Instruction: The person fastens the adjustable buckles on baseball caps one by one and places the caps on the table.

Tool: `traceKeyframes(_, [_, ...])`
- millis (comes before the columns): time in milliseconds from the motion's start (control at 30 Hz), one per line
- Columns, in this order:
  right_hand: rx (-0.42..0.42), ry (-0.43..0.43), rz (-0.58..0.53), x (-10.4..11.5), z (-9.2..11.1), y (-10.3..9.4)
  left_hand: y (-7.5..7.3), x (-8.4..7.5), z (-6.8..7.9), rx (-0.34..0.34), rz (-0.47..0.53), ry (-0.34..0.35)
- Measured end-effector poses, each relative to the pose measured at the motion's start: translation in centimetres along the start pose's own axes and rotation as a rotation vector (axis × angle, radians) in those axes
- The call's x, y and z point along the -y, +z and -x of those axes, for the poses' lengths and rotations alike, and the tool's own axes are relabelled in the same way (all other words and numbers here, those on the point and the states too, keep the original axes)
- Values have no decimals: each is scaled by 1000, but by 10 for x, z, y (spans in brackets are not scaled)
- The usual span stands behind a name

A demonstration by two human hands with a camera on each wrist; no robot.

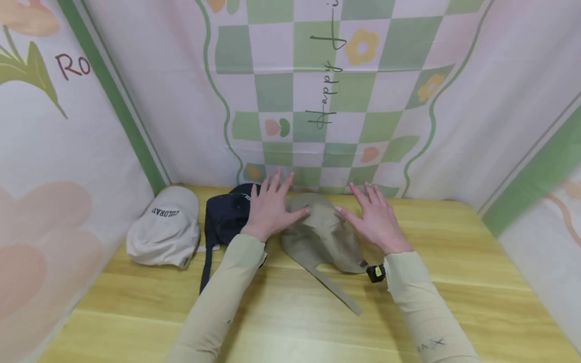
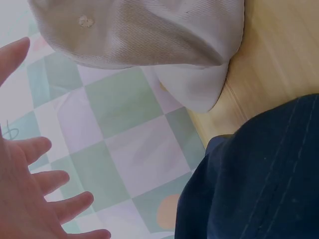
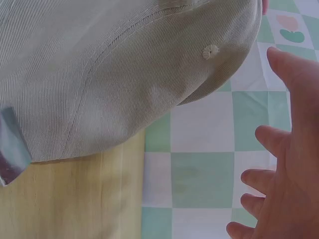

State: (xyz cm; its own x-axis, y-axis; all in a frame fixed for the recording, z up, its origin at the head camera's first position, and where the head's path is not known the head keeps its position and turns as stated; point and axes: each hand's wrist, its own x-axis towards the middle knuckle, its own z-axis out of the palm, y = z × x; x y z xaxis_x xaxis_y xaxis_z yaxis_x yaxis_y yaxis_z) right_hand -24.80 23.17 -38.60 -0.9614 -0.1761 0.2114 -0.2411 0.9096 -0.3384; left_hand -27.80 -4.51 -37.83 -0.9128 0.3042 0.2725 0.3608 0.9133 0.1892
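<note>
A khaki baseball cap (image 1: 324, 229) lies on the table in the head view, its loose strap trailing toward the front. My left hand (image 1: 271, 209), fingers spread, hovers between it and a navy cap (image 1: 227, 217). On the khaki cap's other side is my right hand (image 1: 374, 219), its fingers extended and thumb toward the crown. Both wrist views show gaps between the fingers and the khaki cap (image 2: 149, 32). The right wrist view also has a metal buckle (image 3: 11, 147) at the edge of that cap. Neither hand holds anything.
An off-white cap (image 1: 168, 227) with dark lettering sits at the far left of the wooden table (image 1: 454, 282). A checked fabric curtain (image 1: 313, 91) hangs behind the table's back edge. More printed fabric stands at both sides.
</note>
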Motion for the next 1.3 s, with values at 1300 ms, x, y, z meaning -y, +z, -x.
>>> traceKeyframes(1300, [95, 100, -78, -12, 18, -1, -1, -20, 33, 81, 197, -219])
